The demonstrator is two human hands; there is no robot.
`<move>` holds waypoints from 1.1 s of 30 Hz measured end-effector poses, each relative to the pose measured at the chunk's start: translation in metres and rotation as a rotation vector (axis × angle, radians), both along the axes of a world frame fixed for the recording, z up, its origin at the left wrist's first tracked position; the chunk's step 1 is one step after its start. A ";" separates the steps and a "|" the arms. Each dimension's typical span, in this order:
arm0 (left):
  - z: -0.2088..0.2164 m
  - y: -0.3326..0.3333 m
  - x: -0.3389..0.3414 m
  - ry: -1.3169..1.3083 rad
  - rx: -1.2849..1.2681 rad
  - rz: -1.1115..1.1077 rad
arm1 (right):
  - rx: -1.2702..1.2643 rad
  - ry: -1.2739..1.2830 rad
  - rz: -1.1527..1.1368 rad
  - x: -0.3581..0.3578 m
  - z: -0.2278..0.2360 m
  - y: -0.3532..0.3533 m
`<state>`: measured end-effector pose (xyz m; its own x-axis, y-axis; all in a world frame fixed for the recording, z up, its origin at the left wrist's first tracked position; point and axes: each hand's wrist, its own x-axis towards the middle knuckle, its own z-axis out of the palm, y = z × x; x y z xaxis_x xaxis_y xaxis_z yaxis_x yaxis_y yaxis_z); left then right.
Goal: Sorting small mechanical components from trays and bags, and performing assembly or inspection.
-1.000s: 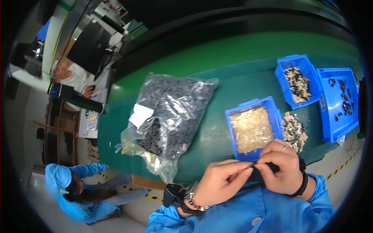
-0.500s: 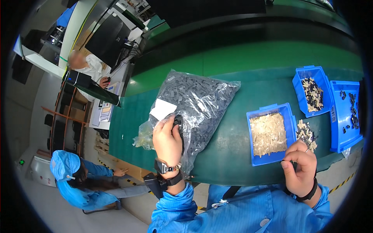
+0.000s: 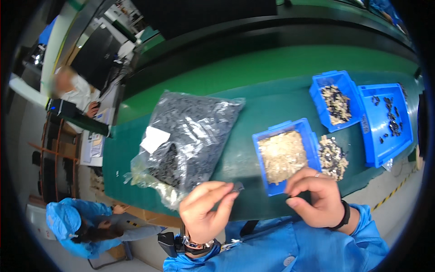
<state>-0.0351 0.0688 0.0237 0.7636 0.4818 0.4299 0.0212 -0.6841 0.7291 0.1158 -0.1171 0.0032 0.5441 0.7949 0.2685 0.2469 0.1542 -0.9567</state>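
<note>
Between thumb and fingertips, my left hand (image 3: 206, 209) pinches a small dark grey piece (image 3: 237, 186), held over the table's near edge. My right hand (image 3: 317, 199) is also closed in a pinch; a bit of something black shows at its fingertips, too small to name. A large clear plastic bag (image 3: 204, 122) full of dark grey pieces lies left of centre, its mouth open toward me and a white label (image 3: 155, 139) on top. Just beyond my right hand stands a blue bin (image 3: 260, 156) filled with pale beige strips.
A heap of mixed black and beige pieces (image 3: 333, 158) lies beside that bin. Farther right are a second blue bin (image 3: 317, 93) of mixed pieces and a blue tray (image 3: 374, 145) with black parts. One person in blue (image 3: 86, 226) sits at left; another in white (image 3: 77, 93) is farther back.
My left hand has come out of the bag's mouth with a small dark grey piece and moved right and nearer to me. My right hand stays pinched, a little farther left. The view has shifted.
</note>
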 end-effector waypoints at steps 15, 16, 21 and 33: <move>-0.013 -0.032 0.043 0.210 -0.029 -0.349 | -0.112 0.234 -0.052 0.004 -0.014 -0.010; -0.013 -0.032 0.043 0.216 -0.023 -0.345 | -0.125 0.222 -0.049 0.004 -0.013 -0.010; -0.015 -0.030 0.044 0.225 -0.023 -0.348 | -0.136 0.201 -0.052 0.005 -0.013 -0.009; -0.016 -0.030 0.044 0.229 -0.067 -0.357 | -0.141 0.211 -0.039 0.007 -0.016 -0.008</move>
<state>0.0087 0.0384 0.0075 0.9596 0.1913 0.2063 -0.0413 -0.6293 0.7760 0.1223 -0.1254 -0.0133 0.6071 0.7939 0.0338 0.0423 0.0102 -0.9991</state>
